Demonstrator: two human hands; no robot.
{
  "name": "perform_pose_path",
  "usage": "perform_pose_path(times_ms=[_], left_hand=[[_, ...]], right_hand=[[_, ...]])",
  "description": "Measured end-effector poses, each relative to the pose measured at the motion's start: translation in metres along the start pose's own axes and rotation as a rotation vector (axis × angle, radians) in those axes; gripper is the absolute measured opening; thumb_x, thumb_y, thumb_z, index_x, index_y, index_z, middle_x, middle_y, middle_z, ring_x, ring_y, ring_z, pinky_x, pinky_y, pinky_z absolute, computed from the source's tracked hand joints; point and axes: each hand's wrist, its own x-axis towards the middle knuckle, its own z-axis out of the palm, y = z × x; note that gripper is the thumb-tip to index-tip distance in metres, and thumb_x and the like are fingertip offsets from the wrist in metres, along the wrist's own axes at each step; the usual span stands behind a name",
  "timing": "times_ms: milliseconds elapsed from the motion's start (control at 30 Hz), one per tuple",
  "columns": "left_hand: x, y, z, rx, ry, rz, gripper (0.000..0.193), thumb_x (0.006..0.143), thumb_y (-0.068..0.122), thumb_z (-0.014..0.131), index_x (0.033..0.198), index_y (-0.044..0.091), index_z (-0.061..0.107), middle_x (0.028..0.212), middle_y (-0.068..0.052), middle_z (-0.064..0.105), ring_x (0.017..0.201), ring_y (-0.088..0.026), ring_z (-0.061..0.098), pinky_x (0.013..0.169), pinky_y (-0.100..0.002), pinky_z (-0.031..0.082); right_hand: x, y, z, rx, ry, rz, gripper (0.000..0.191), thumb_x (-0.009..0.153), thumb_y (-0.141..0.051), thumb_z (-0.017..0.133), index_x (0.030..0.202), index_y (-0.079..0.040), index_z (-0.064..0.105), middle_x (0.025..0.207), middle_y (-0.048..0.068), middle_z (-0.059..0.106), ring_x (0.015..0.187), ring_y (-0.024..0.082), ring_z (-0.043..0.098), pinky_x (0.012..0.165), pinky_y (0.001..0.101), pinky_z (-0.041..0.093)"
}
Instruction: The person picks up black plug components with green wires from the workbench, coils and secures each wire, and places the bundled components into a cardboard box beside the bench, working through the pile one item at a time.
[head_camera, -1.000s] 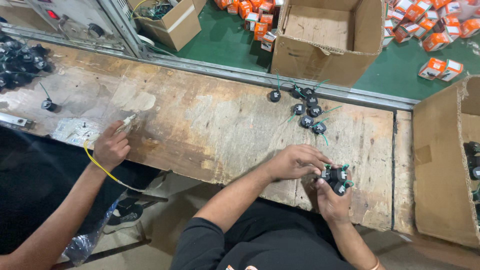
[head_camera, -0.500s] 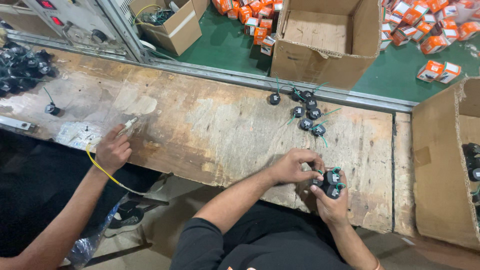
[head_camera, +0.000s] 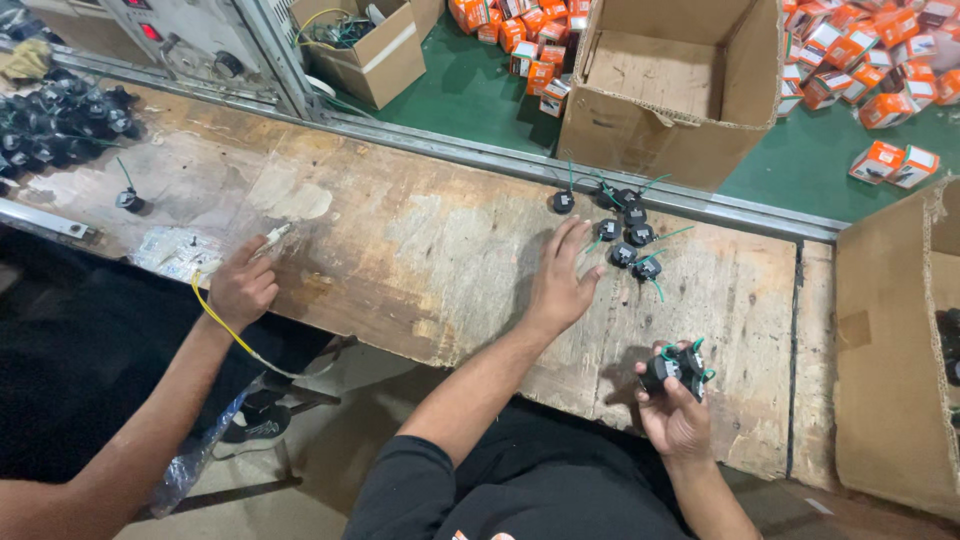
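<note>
1. Left hand (head_camera: 562, 283): flat over worn wooden workbench (head_camera: 400, 250), fingers spread wide, holding nothing; fingertips just short of loose cluster of small black round parts w/ green leads (head_camera: 628, 240). Open spread fits a reach toward nearest pieces, judging by pose.
2. Right hand (head_camera: 675, 410): raised off bench near front edge, fingers curled tight round a bunch of the same black parts (head_camera: 678, 366), green leads poking out top and side. Held clear of the surface, prob. so gathered pieces stay together in the palm.
3. Loose parts: lying on bench close to metal rail (head_camera: 480, 155) at far edge, just beyond left fingertips; one sits a bit apart to the left of the group. Exact count hard to tell.
4. Co-worker's hand (head_camera: 243, 290): at left of bench, closed on small light-coloured tool or connector, yellow wire (head_camera: 225, 325) trailing down off bench edge. Resting beside clear plastic bag (head_camera: 175, 252). Separate from wearer's hands, well apart.
5. Far left: big heap of similar black parts (head_camera: 60, 120) on bench; single part w/ green lead (head_camera: 129, 198) lying alone near it.
6. Beyond rail, on green floor: open empty-looking cardboard box (head_camera: 670, 90), smaller box w/ cables (head_camera: 360, 50), scattered small orange-and-white cartons (head_camera: 870, 70).
7. Right edge: another cardboard box (head_camera: 890, 370), beside bench end, within easy reach of right hand; contents mostly out of view.
</note>
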Motion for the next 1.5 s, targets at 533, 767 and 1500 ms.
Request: perform_pose_path(times_ms=[533,767,1500], left_hand=[[0.003,-0.033,0.021,0.187,-0.196,0.117,0.063,0.079,-0.005,0.065,0.141,0.009,0.061,0.152,-0.011,0.053,0.138,-0.033,0.052,0.115,-0.043,0.042],[0.018,-0.039,0.027,0.204,-0.252,0.143,0.040,0.081,0.009,0.075,0.120,0.018,0.071,0.149,-0.006,0.056,0.135,-0.030,0.054,0.112,-0.043,0.043],[0.021,-0.028,0.021,0.503,-0.131,0.238,0.060,0.075,0.018,0.077,0.133,0.012,0.066,0.147,-0.010,0.051,0.139,-0.031,0.046,0.110,-0.049,0.041]], right_hand=[[0.003,0.004,-0.011,0.107,0.073,0.088,0.057,0.090,-0.010,0.076,0.142,-0.016,0.052,0.136,0.009,0.060,0.115,0.029,0.063,0.077,0.0347,0.054],[0.003,0.005,-0.008,0.101,0.040,0.088,0.053,0.092,-0.009,0.075,0.140,-0.014,0.053,0.133,0.010,0.060,0.114,0.029,0.063,0.081,0.0388,0.055],[0.006,0.002,-0.001,0.102,0.056,0.079,0.055,0.089,-0.011,0.077,0.138,-0.014,0.053,0.128,0.008,0.062,0.111,0.029,0.063,0.082,0.0409,0.053]])
